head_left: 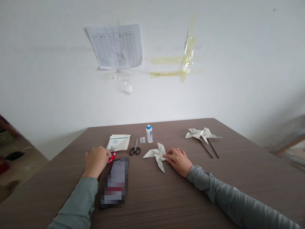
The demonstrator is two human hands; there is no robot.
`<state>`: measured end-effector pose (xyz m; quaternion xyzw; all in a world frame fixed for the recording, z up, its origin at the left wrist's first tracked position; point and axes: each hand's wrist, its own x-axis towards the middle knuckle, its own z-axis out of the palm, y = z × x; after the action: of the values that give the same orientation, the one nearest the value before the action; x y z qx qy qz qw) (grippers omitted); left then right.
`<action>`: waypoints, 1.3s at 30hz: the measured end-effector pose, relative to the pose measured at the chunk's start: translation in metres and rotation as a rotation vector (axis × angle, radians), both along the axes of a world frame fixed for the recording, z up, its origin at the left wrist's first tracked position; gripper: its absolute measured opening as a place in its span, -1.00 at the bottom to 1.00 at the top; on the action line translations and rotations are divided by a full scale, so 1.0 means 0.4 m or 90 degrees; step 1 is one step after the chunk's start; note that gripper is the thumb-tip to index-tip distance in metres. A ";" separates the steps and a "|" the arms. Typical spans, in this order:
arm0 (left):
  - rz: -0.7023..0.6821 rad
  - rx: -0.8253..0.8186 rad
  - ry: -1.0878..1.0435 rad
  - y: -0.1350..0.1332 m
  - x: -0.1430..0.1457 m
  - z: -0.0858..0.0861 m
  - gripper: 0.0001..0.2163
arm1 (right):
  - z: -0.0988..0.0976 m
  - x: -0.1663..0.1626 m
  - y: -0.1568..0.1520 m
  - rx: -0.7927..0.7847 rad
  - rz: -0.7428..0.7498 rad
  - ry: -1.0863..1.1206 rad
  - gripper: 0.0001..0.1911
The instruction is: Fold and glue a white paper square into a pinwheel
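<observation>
A folded paper pinwheel [156, 155] lies flat on the brown table [166, 197]. My right hand [178, 160] rests on its right side, fingers bent and pressing the paper down. My left hand [96, 160] sits to the left with curled fingers, touching a small red object [111, 156] beside the top of a dark phone [115, 183]. What my left fingers hold is hidden.
Black scissors [135, 149], a small clear box [142, 140] and a white glue bottle with a blue cap [149, 133] stand behind the pinwheel. A stack of papers [119, 142] lies at back left. Two finished pinwheels on dark sticks [202, 135] lie at right.
</observation>
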<state>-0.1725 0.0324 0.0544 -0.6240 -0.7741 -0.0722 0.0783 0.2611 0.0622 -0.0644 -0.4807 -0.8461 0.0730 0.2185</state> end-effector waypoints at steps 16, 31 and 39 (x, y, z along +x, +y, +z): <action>-0.292 0.244 -0.195 0.052 0.190 -0.097 -0.82 | -0.008 0.013 0.018 0.005 0.019 0.061 -0.72; -0.359 0.220 -0.403 0.065 0.463 -0.264 -0.77 | -0.062 0.027 0.057 0.078 0.053 0.192 -0.90; -0.346 0.283 -0.476 0.075 0.479 -0.305 -0.75 | -0.063 0.025 0.066 0.123 0.079 0.272 -0.93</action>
<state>0.0191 0.0623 -0.0676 -0.7024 -0.5252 -0.4710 -0.0949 0.2713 0.0886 -0.0898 -0.3782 -0.8116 0.1054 0.4327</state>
